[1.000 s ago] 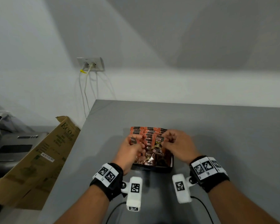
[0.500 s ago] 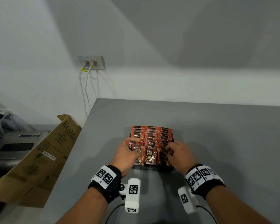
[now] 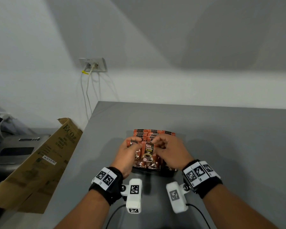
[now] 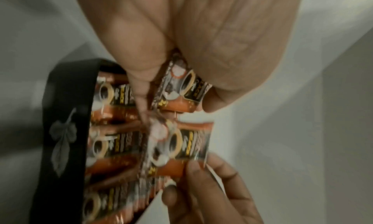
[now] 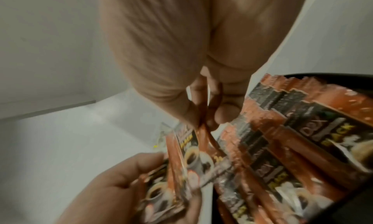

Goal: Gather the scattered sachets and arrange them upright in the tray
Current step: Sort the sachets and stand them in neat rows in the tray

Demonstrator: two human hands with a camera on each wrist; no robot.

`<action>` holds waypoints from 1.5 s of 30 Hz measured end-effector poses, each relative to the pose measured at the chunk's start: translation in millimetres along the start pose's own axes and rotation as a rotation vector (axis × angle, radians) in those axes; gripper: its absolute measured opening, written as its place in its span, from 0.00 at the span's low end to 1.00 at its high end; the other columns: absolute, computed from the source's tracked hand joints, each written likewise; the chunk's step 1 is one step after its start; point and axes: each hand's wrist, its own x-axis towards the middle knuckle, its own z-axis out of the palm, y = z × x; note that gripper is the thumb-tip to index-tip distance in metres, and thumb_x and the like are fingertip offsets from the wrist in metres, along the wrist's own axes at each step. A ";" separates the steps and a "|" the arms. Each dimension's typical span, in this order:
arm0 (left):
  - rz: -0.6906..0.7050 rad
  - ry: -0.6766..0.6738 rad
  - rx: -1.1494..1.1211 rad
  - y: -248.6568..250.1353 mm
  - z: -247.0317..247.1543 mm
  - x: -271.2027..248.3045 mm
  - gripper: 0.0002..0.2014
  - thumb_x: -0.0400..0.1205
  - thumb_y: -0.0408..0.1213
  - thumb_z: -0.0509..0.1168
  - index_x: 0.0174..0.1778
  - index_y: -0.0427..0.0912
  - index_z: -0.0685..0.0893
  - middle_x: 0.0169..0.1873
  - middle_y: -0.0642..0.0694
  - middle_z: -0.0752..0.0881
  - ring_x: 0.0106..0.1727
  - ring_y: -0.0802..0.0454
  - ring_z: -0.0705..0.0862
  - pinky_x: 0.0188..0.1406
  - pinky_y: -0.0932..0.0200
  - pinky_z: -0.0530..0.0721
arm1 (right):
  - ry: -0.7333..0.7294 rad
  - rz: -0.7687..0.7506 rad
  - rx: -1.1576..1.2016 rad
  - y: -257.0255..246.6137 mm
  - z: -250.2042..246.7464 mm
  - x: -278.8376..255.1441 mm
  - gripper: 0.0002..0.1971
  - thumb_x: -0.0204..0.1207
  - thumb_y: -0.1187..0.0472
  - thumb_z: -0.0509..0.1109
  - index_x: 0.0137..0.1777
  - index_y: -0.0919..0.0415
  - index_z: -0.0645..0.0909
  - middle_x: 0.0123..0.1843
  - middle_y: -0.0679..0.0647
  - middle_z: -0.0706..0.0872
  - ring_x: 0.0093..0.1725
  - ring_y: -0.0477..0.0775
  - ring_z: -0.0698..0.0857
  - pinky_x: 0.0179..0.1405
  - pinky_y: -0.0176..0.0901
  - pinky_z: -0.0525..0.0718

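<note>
Orange-and-black foil sachets (image 3: 153, 134) stand upright in tight rows filling most of the black tray (image 3: 155, 173), which sits on the grey tabletop (image 3: 221, 138) just in front of the person. Judging by the tabletop, where no loose sachet shows in the head view, the gathering looks all but finished; what is left seems to be the last 2 packets, both held above the near end of the tray.

The left hand (image 3: 128, 154) pinches one sachet (image 4: 182, 87) between thumb and curled fingers. The right hand (image 3: 169, 153) pinches the top edge of a second sachet (image 3: 148, 150), which hangs upright with its "BLACK" label and printed coffee cup facing the camera. The 2 hands are close together, their packets nearly touching over the front row. Whether that front row has room left, I cannot tell, since the hands hide it.

The sachets are thin, flat rectangles of glossy, crinkled film with serrated seal edges that catch the light; they look light and slippery, and likely to flop unless pressed against their neighbours. The tray is matte black with straight low walls, and the left wrist view shows a pale leaf motif on its outer wall (image 4: 62, 141). The tabletop is smooth and dull. A creased brown cardboard box (image 3: 40, 159) leans beside its left edge.
</note>
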 end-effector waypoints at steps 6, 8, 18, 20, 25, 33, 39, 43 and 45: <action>0.132 0.097 0.282 2.9 -23.3 6.9 0.10 0.82 0.24 0.61 0.51 0.37 0.88 0.45 0.34 0.91 0.45 0.37 0.89 0.49 0.41 0.91 | -0.023 0.064 -0.218 22.2 15.2 0.5 0.11 0.77 0.71 0.70 0.46 0.53 0.84 0.42 0.44 0.88 0.43 0.43 0.87 0.44 0.30 0.84; 0.175 0.078 0.358 3.3 -27.5 6.0 0.11 0.81 0.22 0.64 0.51 0.39 0.88 0.40 0.38 0.92 0.42 0.39 0.90 0.46 0.45 0.91 | -0.074 0.084 -0.270 27.7 23.3 -0.3 0.10 0.78 0.69 0.68 0.47 0.52 0.83 0.41 0.46 0.89 0.41 0.44 0.88 0.45 0.40 0.88; 0.308 -0.086 0.828 -9.4 -31.7 13.4 0.18 0.76 0.23 0.69 0.46 0.55 0.84 0.40 0.50 0.90 0.36 0.55 0.89 0.40 0.56 0.89 | -0.038 -0.016 -0.506 39.2 38.4 -4.6 0.08 0.79 0.68 0.67 0.50 0.55 0.84 0.48 0.49 0.86 0.51 0.51 0.77 0.57 0.46 0.78; 0.331 -0.124 0.901 -11.5 -33.4 15.6 0.17 0.78 0.25 0.68 0.47 0.58 0.83 0.41 0.55 0.89 0.35 0.53 0.89 0.40 0.51 0.90 | -0.023 -0.033 -0.507 40.8 39.3 -5.3 0.07 0.78 0.67 0.69 0.51 0.55 0.85 0.50 0.50 0.86 0.52 0.52 0.77 0.58 0.46 0.77; 0.363 -0.173 0.952 -11.7 -33.5 24.2 0.18 0.80 0.26 0.63 0.50 0.59 0.81 0.43 0.59 0.89 0.36 0.45 0.89 0.39 0.43 0.89 | -0.007 -0.067 -0.480 40.2 37.5 -5.2 0.08 0.78 0.67 0.70 0.52 0.56 0.87 0.51 0.50 0.88 0.53 0.53 0.78 0.58 0.43 0.75; 0.528 -0.086 1.294 -31.0 -36.4 27.9 0.09 0.82 0.39 0.65 0.52 0.58 0.87 0.50 0.64 0.86 0.56 0.56 0.76 0.62 0.52 0.67 | 0.063 -0.053 -0.431 43.0 28.6 -5.1 0.07 0.78 0.65 0.70 0.52 0.56 0.87 0.53 0.47 0.85 0.56 0.48 0.78 0.63 0.41 0.78; 0.590 0.050 1.356 -29.0 -31.3 30.0 0.19 0.79 0.42 0.65 0.67 0.54 0.84 0.63 0.55 0.81 0.64 0.53 0.72 0.65 0.52 0.68 | 0.156 0.077 -0.556 45.8 5.9 1.4 0.22 0.84 0.52 0.63 0.76 0.56 0.74 0.79 0.52 0.74 0.79 0.53 0.70 0.83 0.54 0.66; 0.556 0.019 1.440 -24.6 -13.6 40.5 0.30 0.86 0.51 0.54 0.85 0.50 0.61 0.86 0.48 0.60 0.87 0.47 0.54 0.85 0.43 0.53 | 0.009 0.111 -0.736 49.3 6.5 10.7 0.37 0.85 0.37 0.50 0.88 0.58 0.49 0.90 0.56 0.49 0.89 0.58 0.46 0.85 0.56 0.45; 0.533 -0.021 1.509 -27.7 -6.2 47.1 0.32 0.87 0.54 0.50 0.87 0.50 0.53 0.88 0.47 0.51 0.88 0.49 0.45 0.86 0.41 0.44 | -0.015 0.104 -0.773 51.6 11.0 14.1 0.40 0.85 0.35 0.47 0.89 0.59 0.45 0.90 0.57 0.46 0.89 0.59 0.43 0.86 0.57 0.43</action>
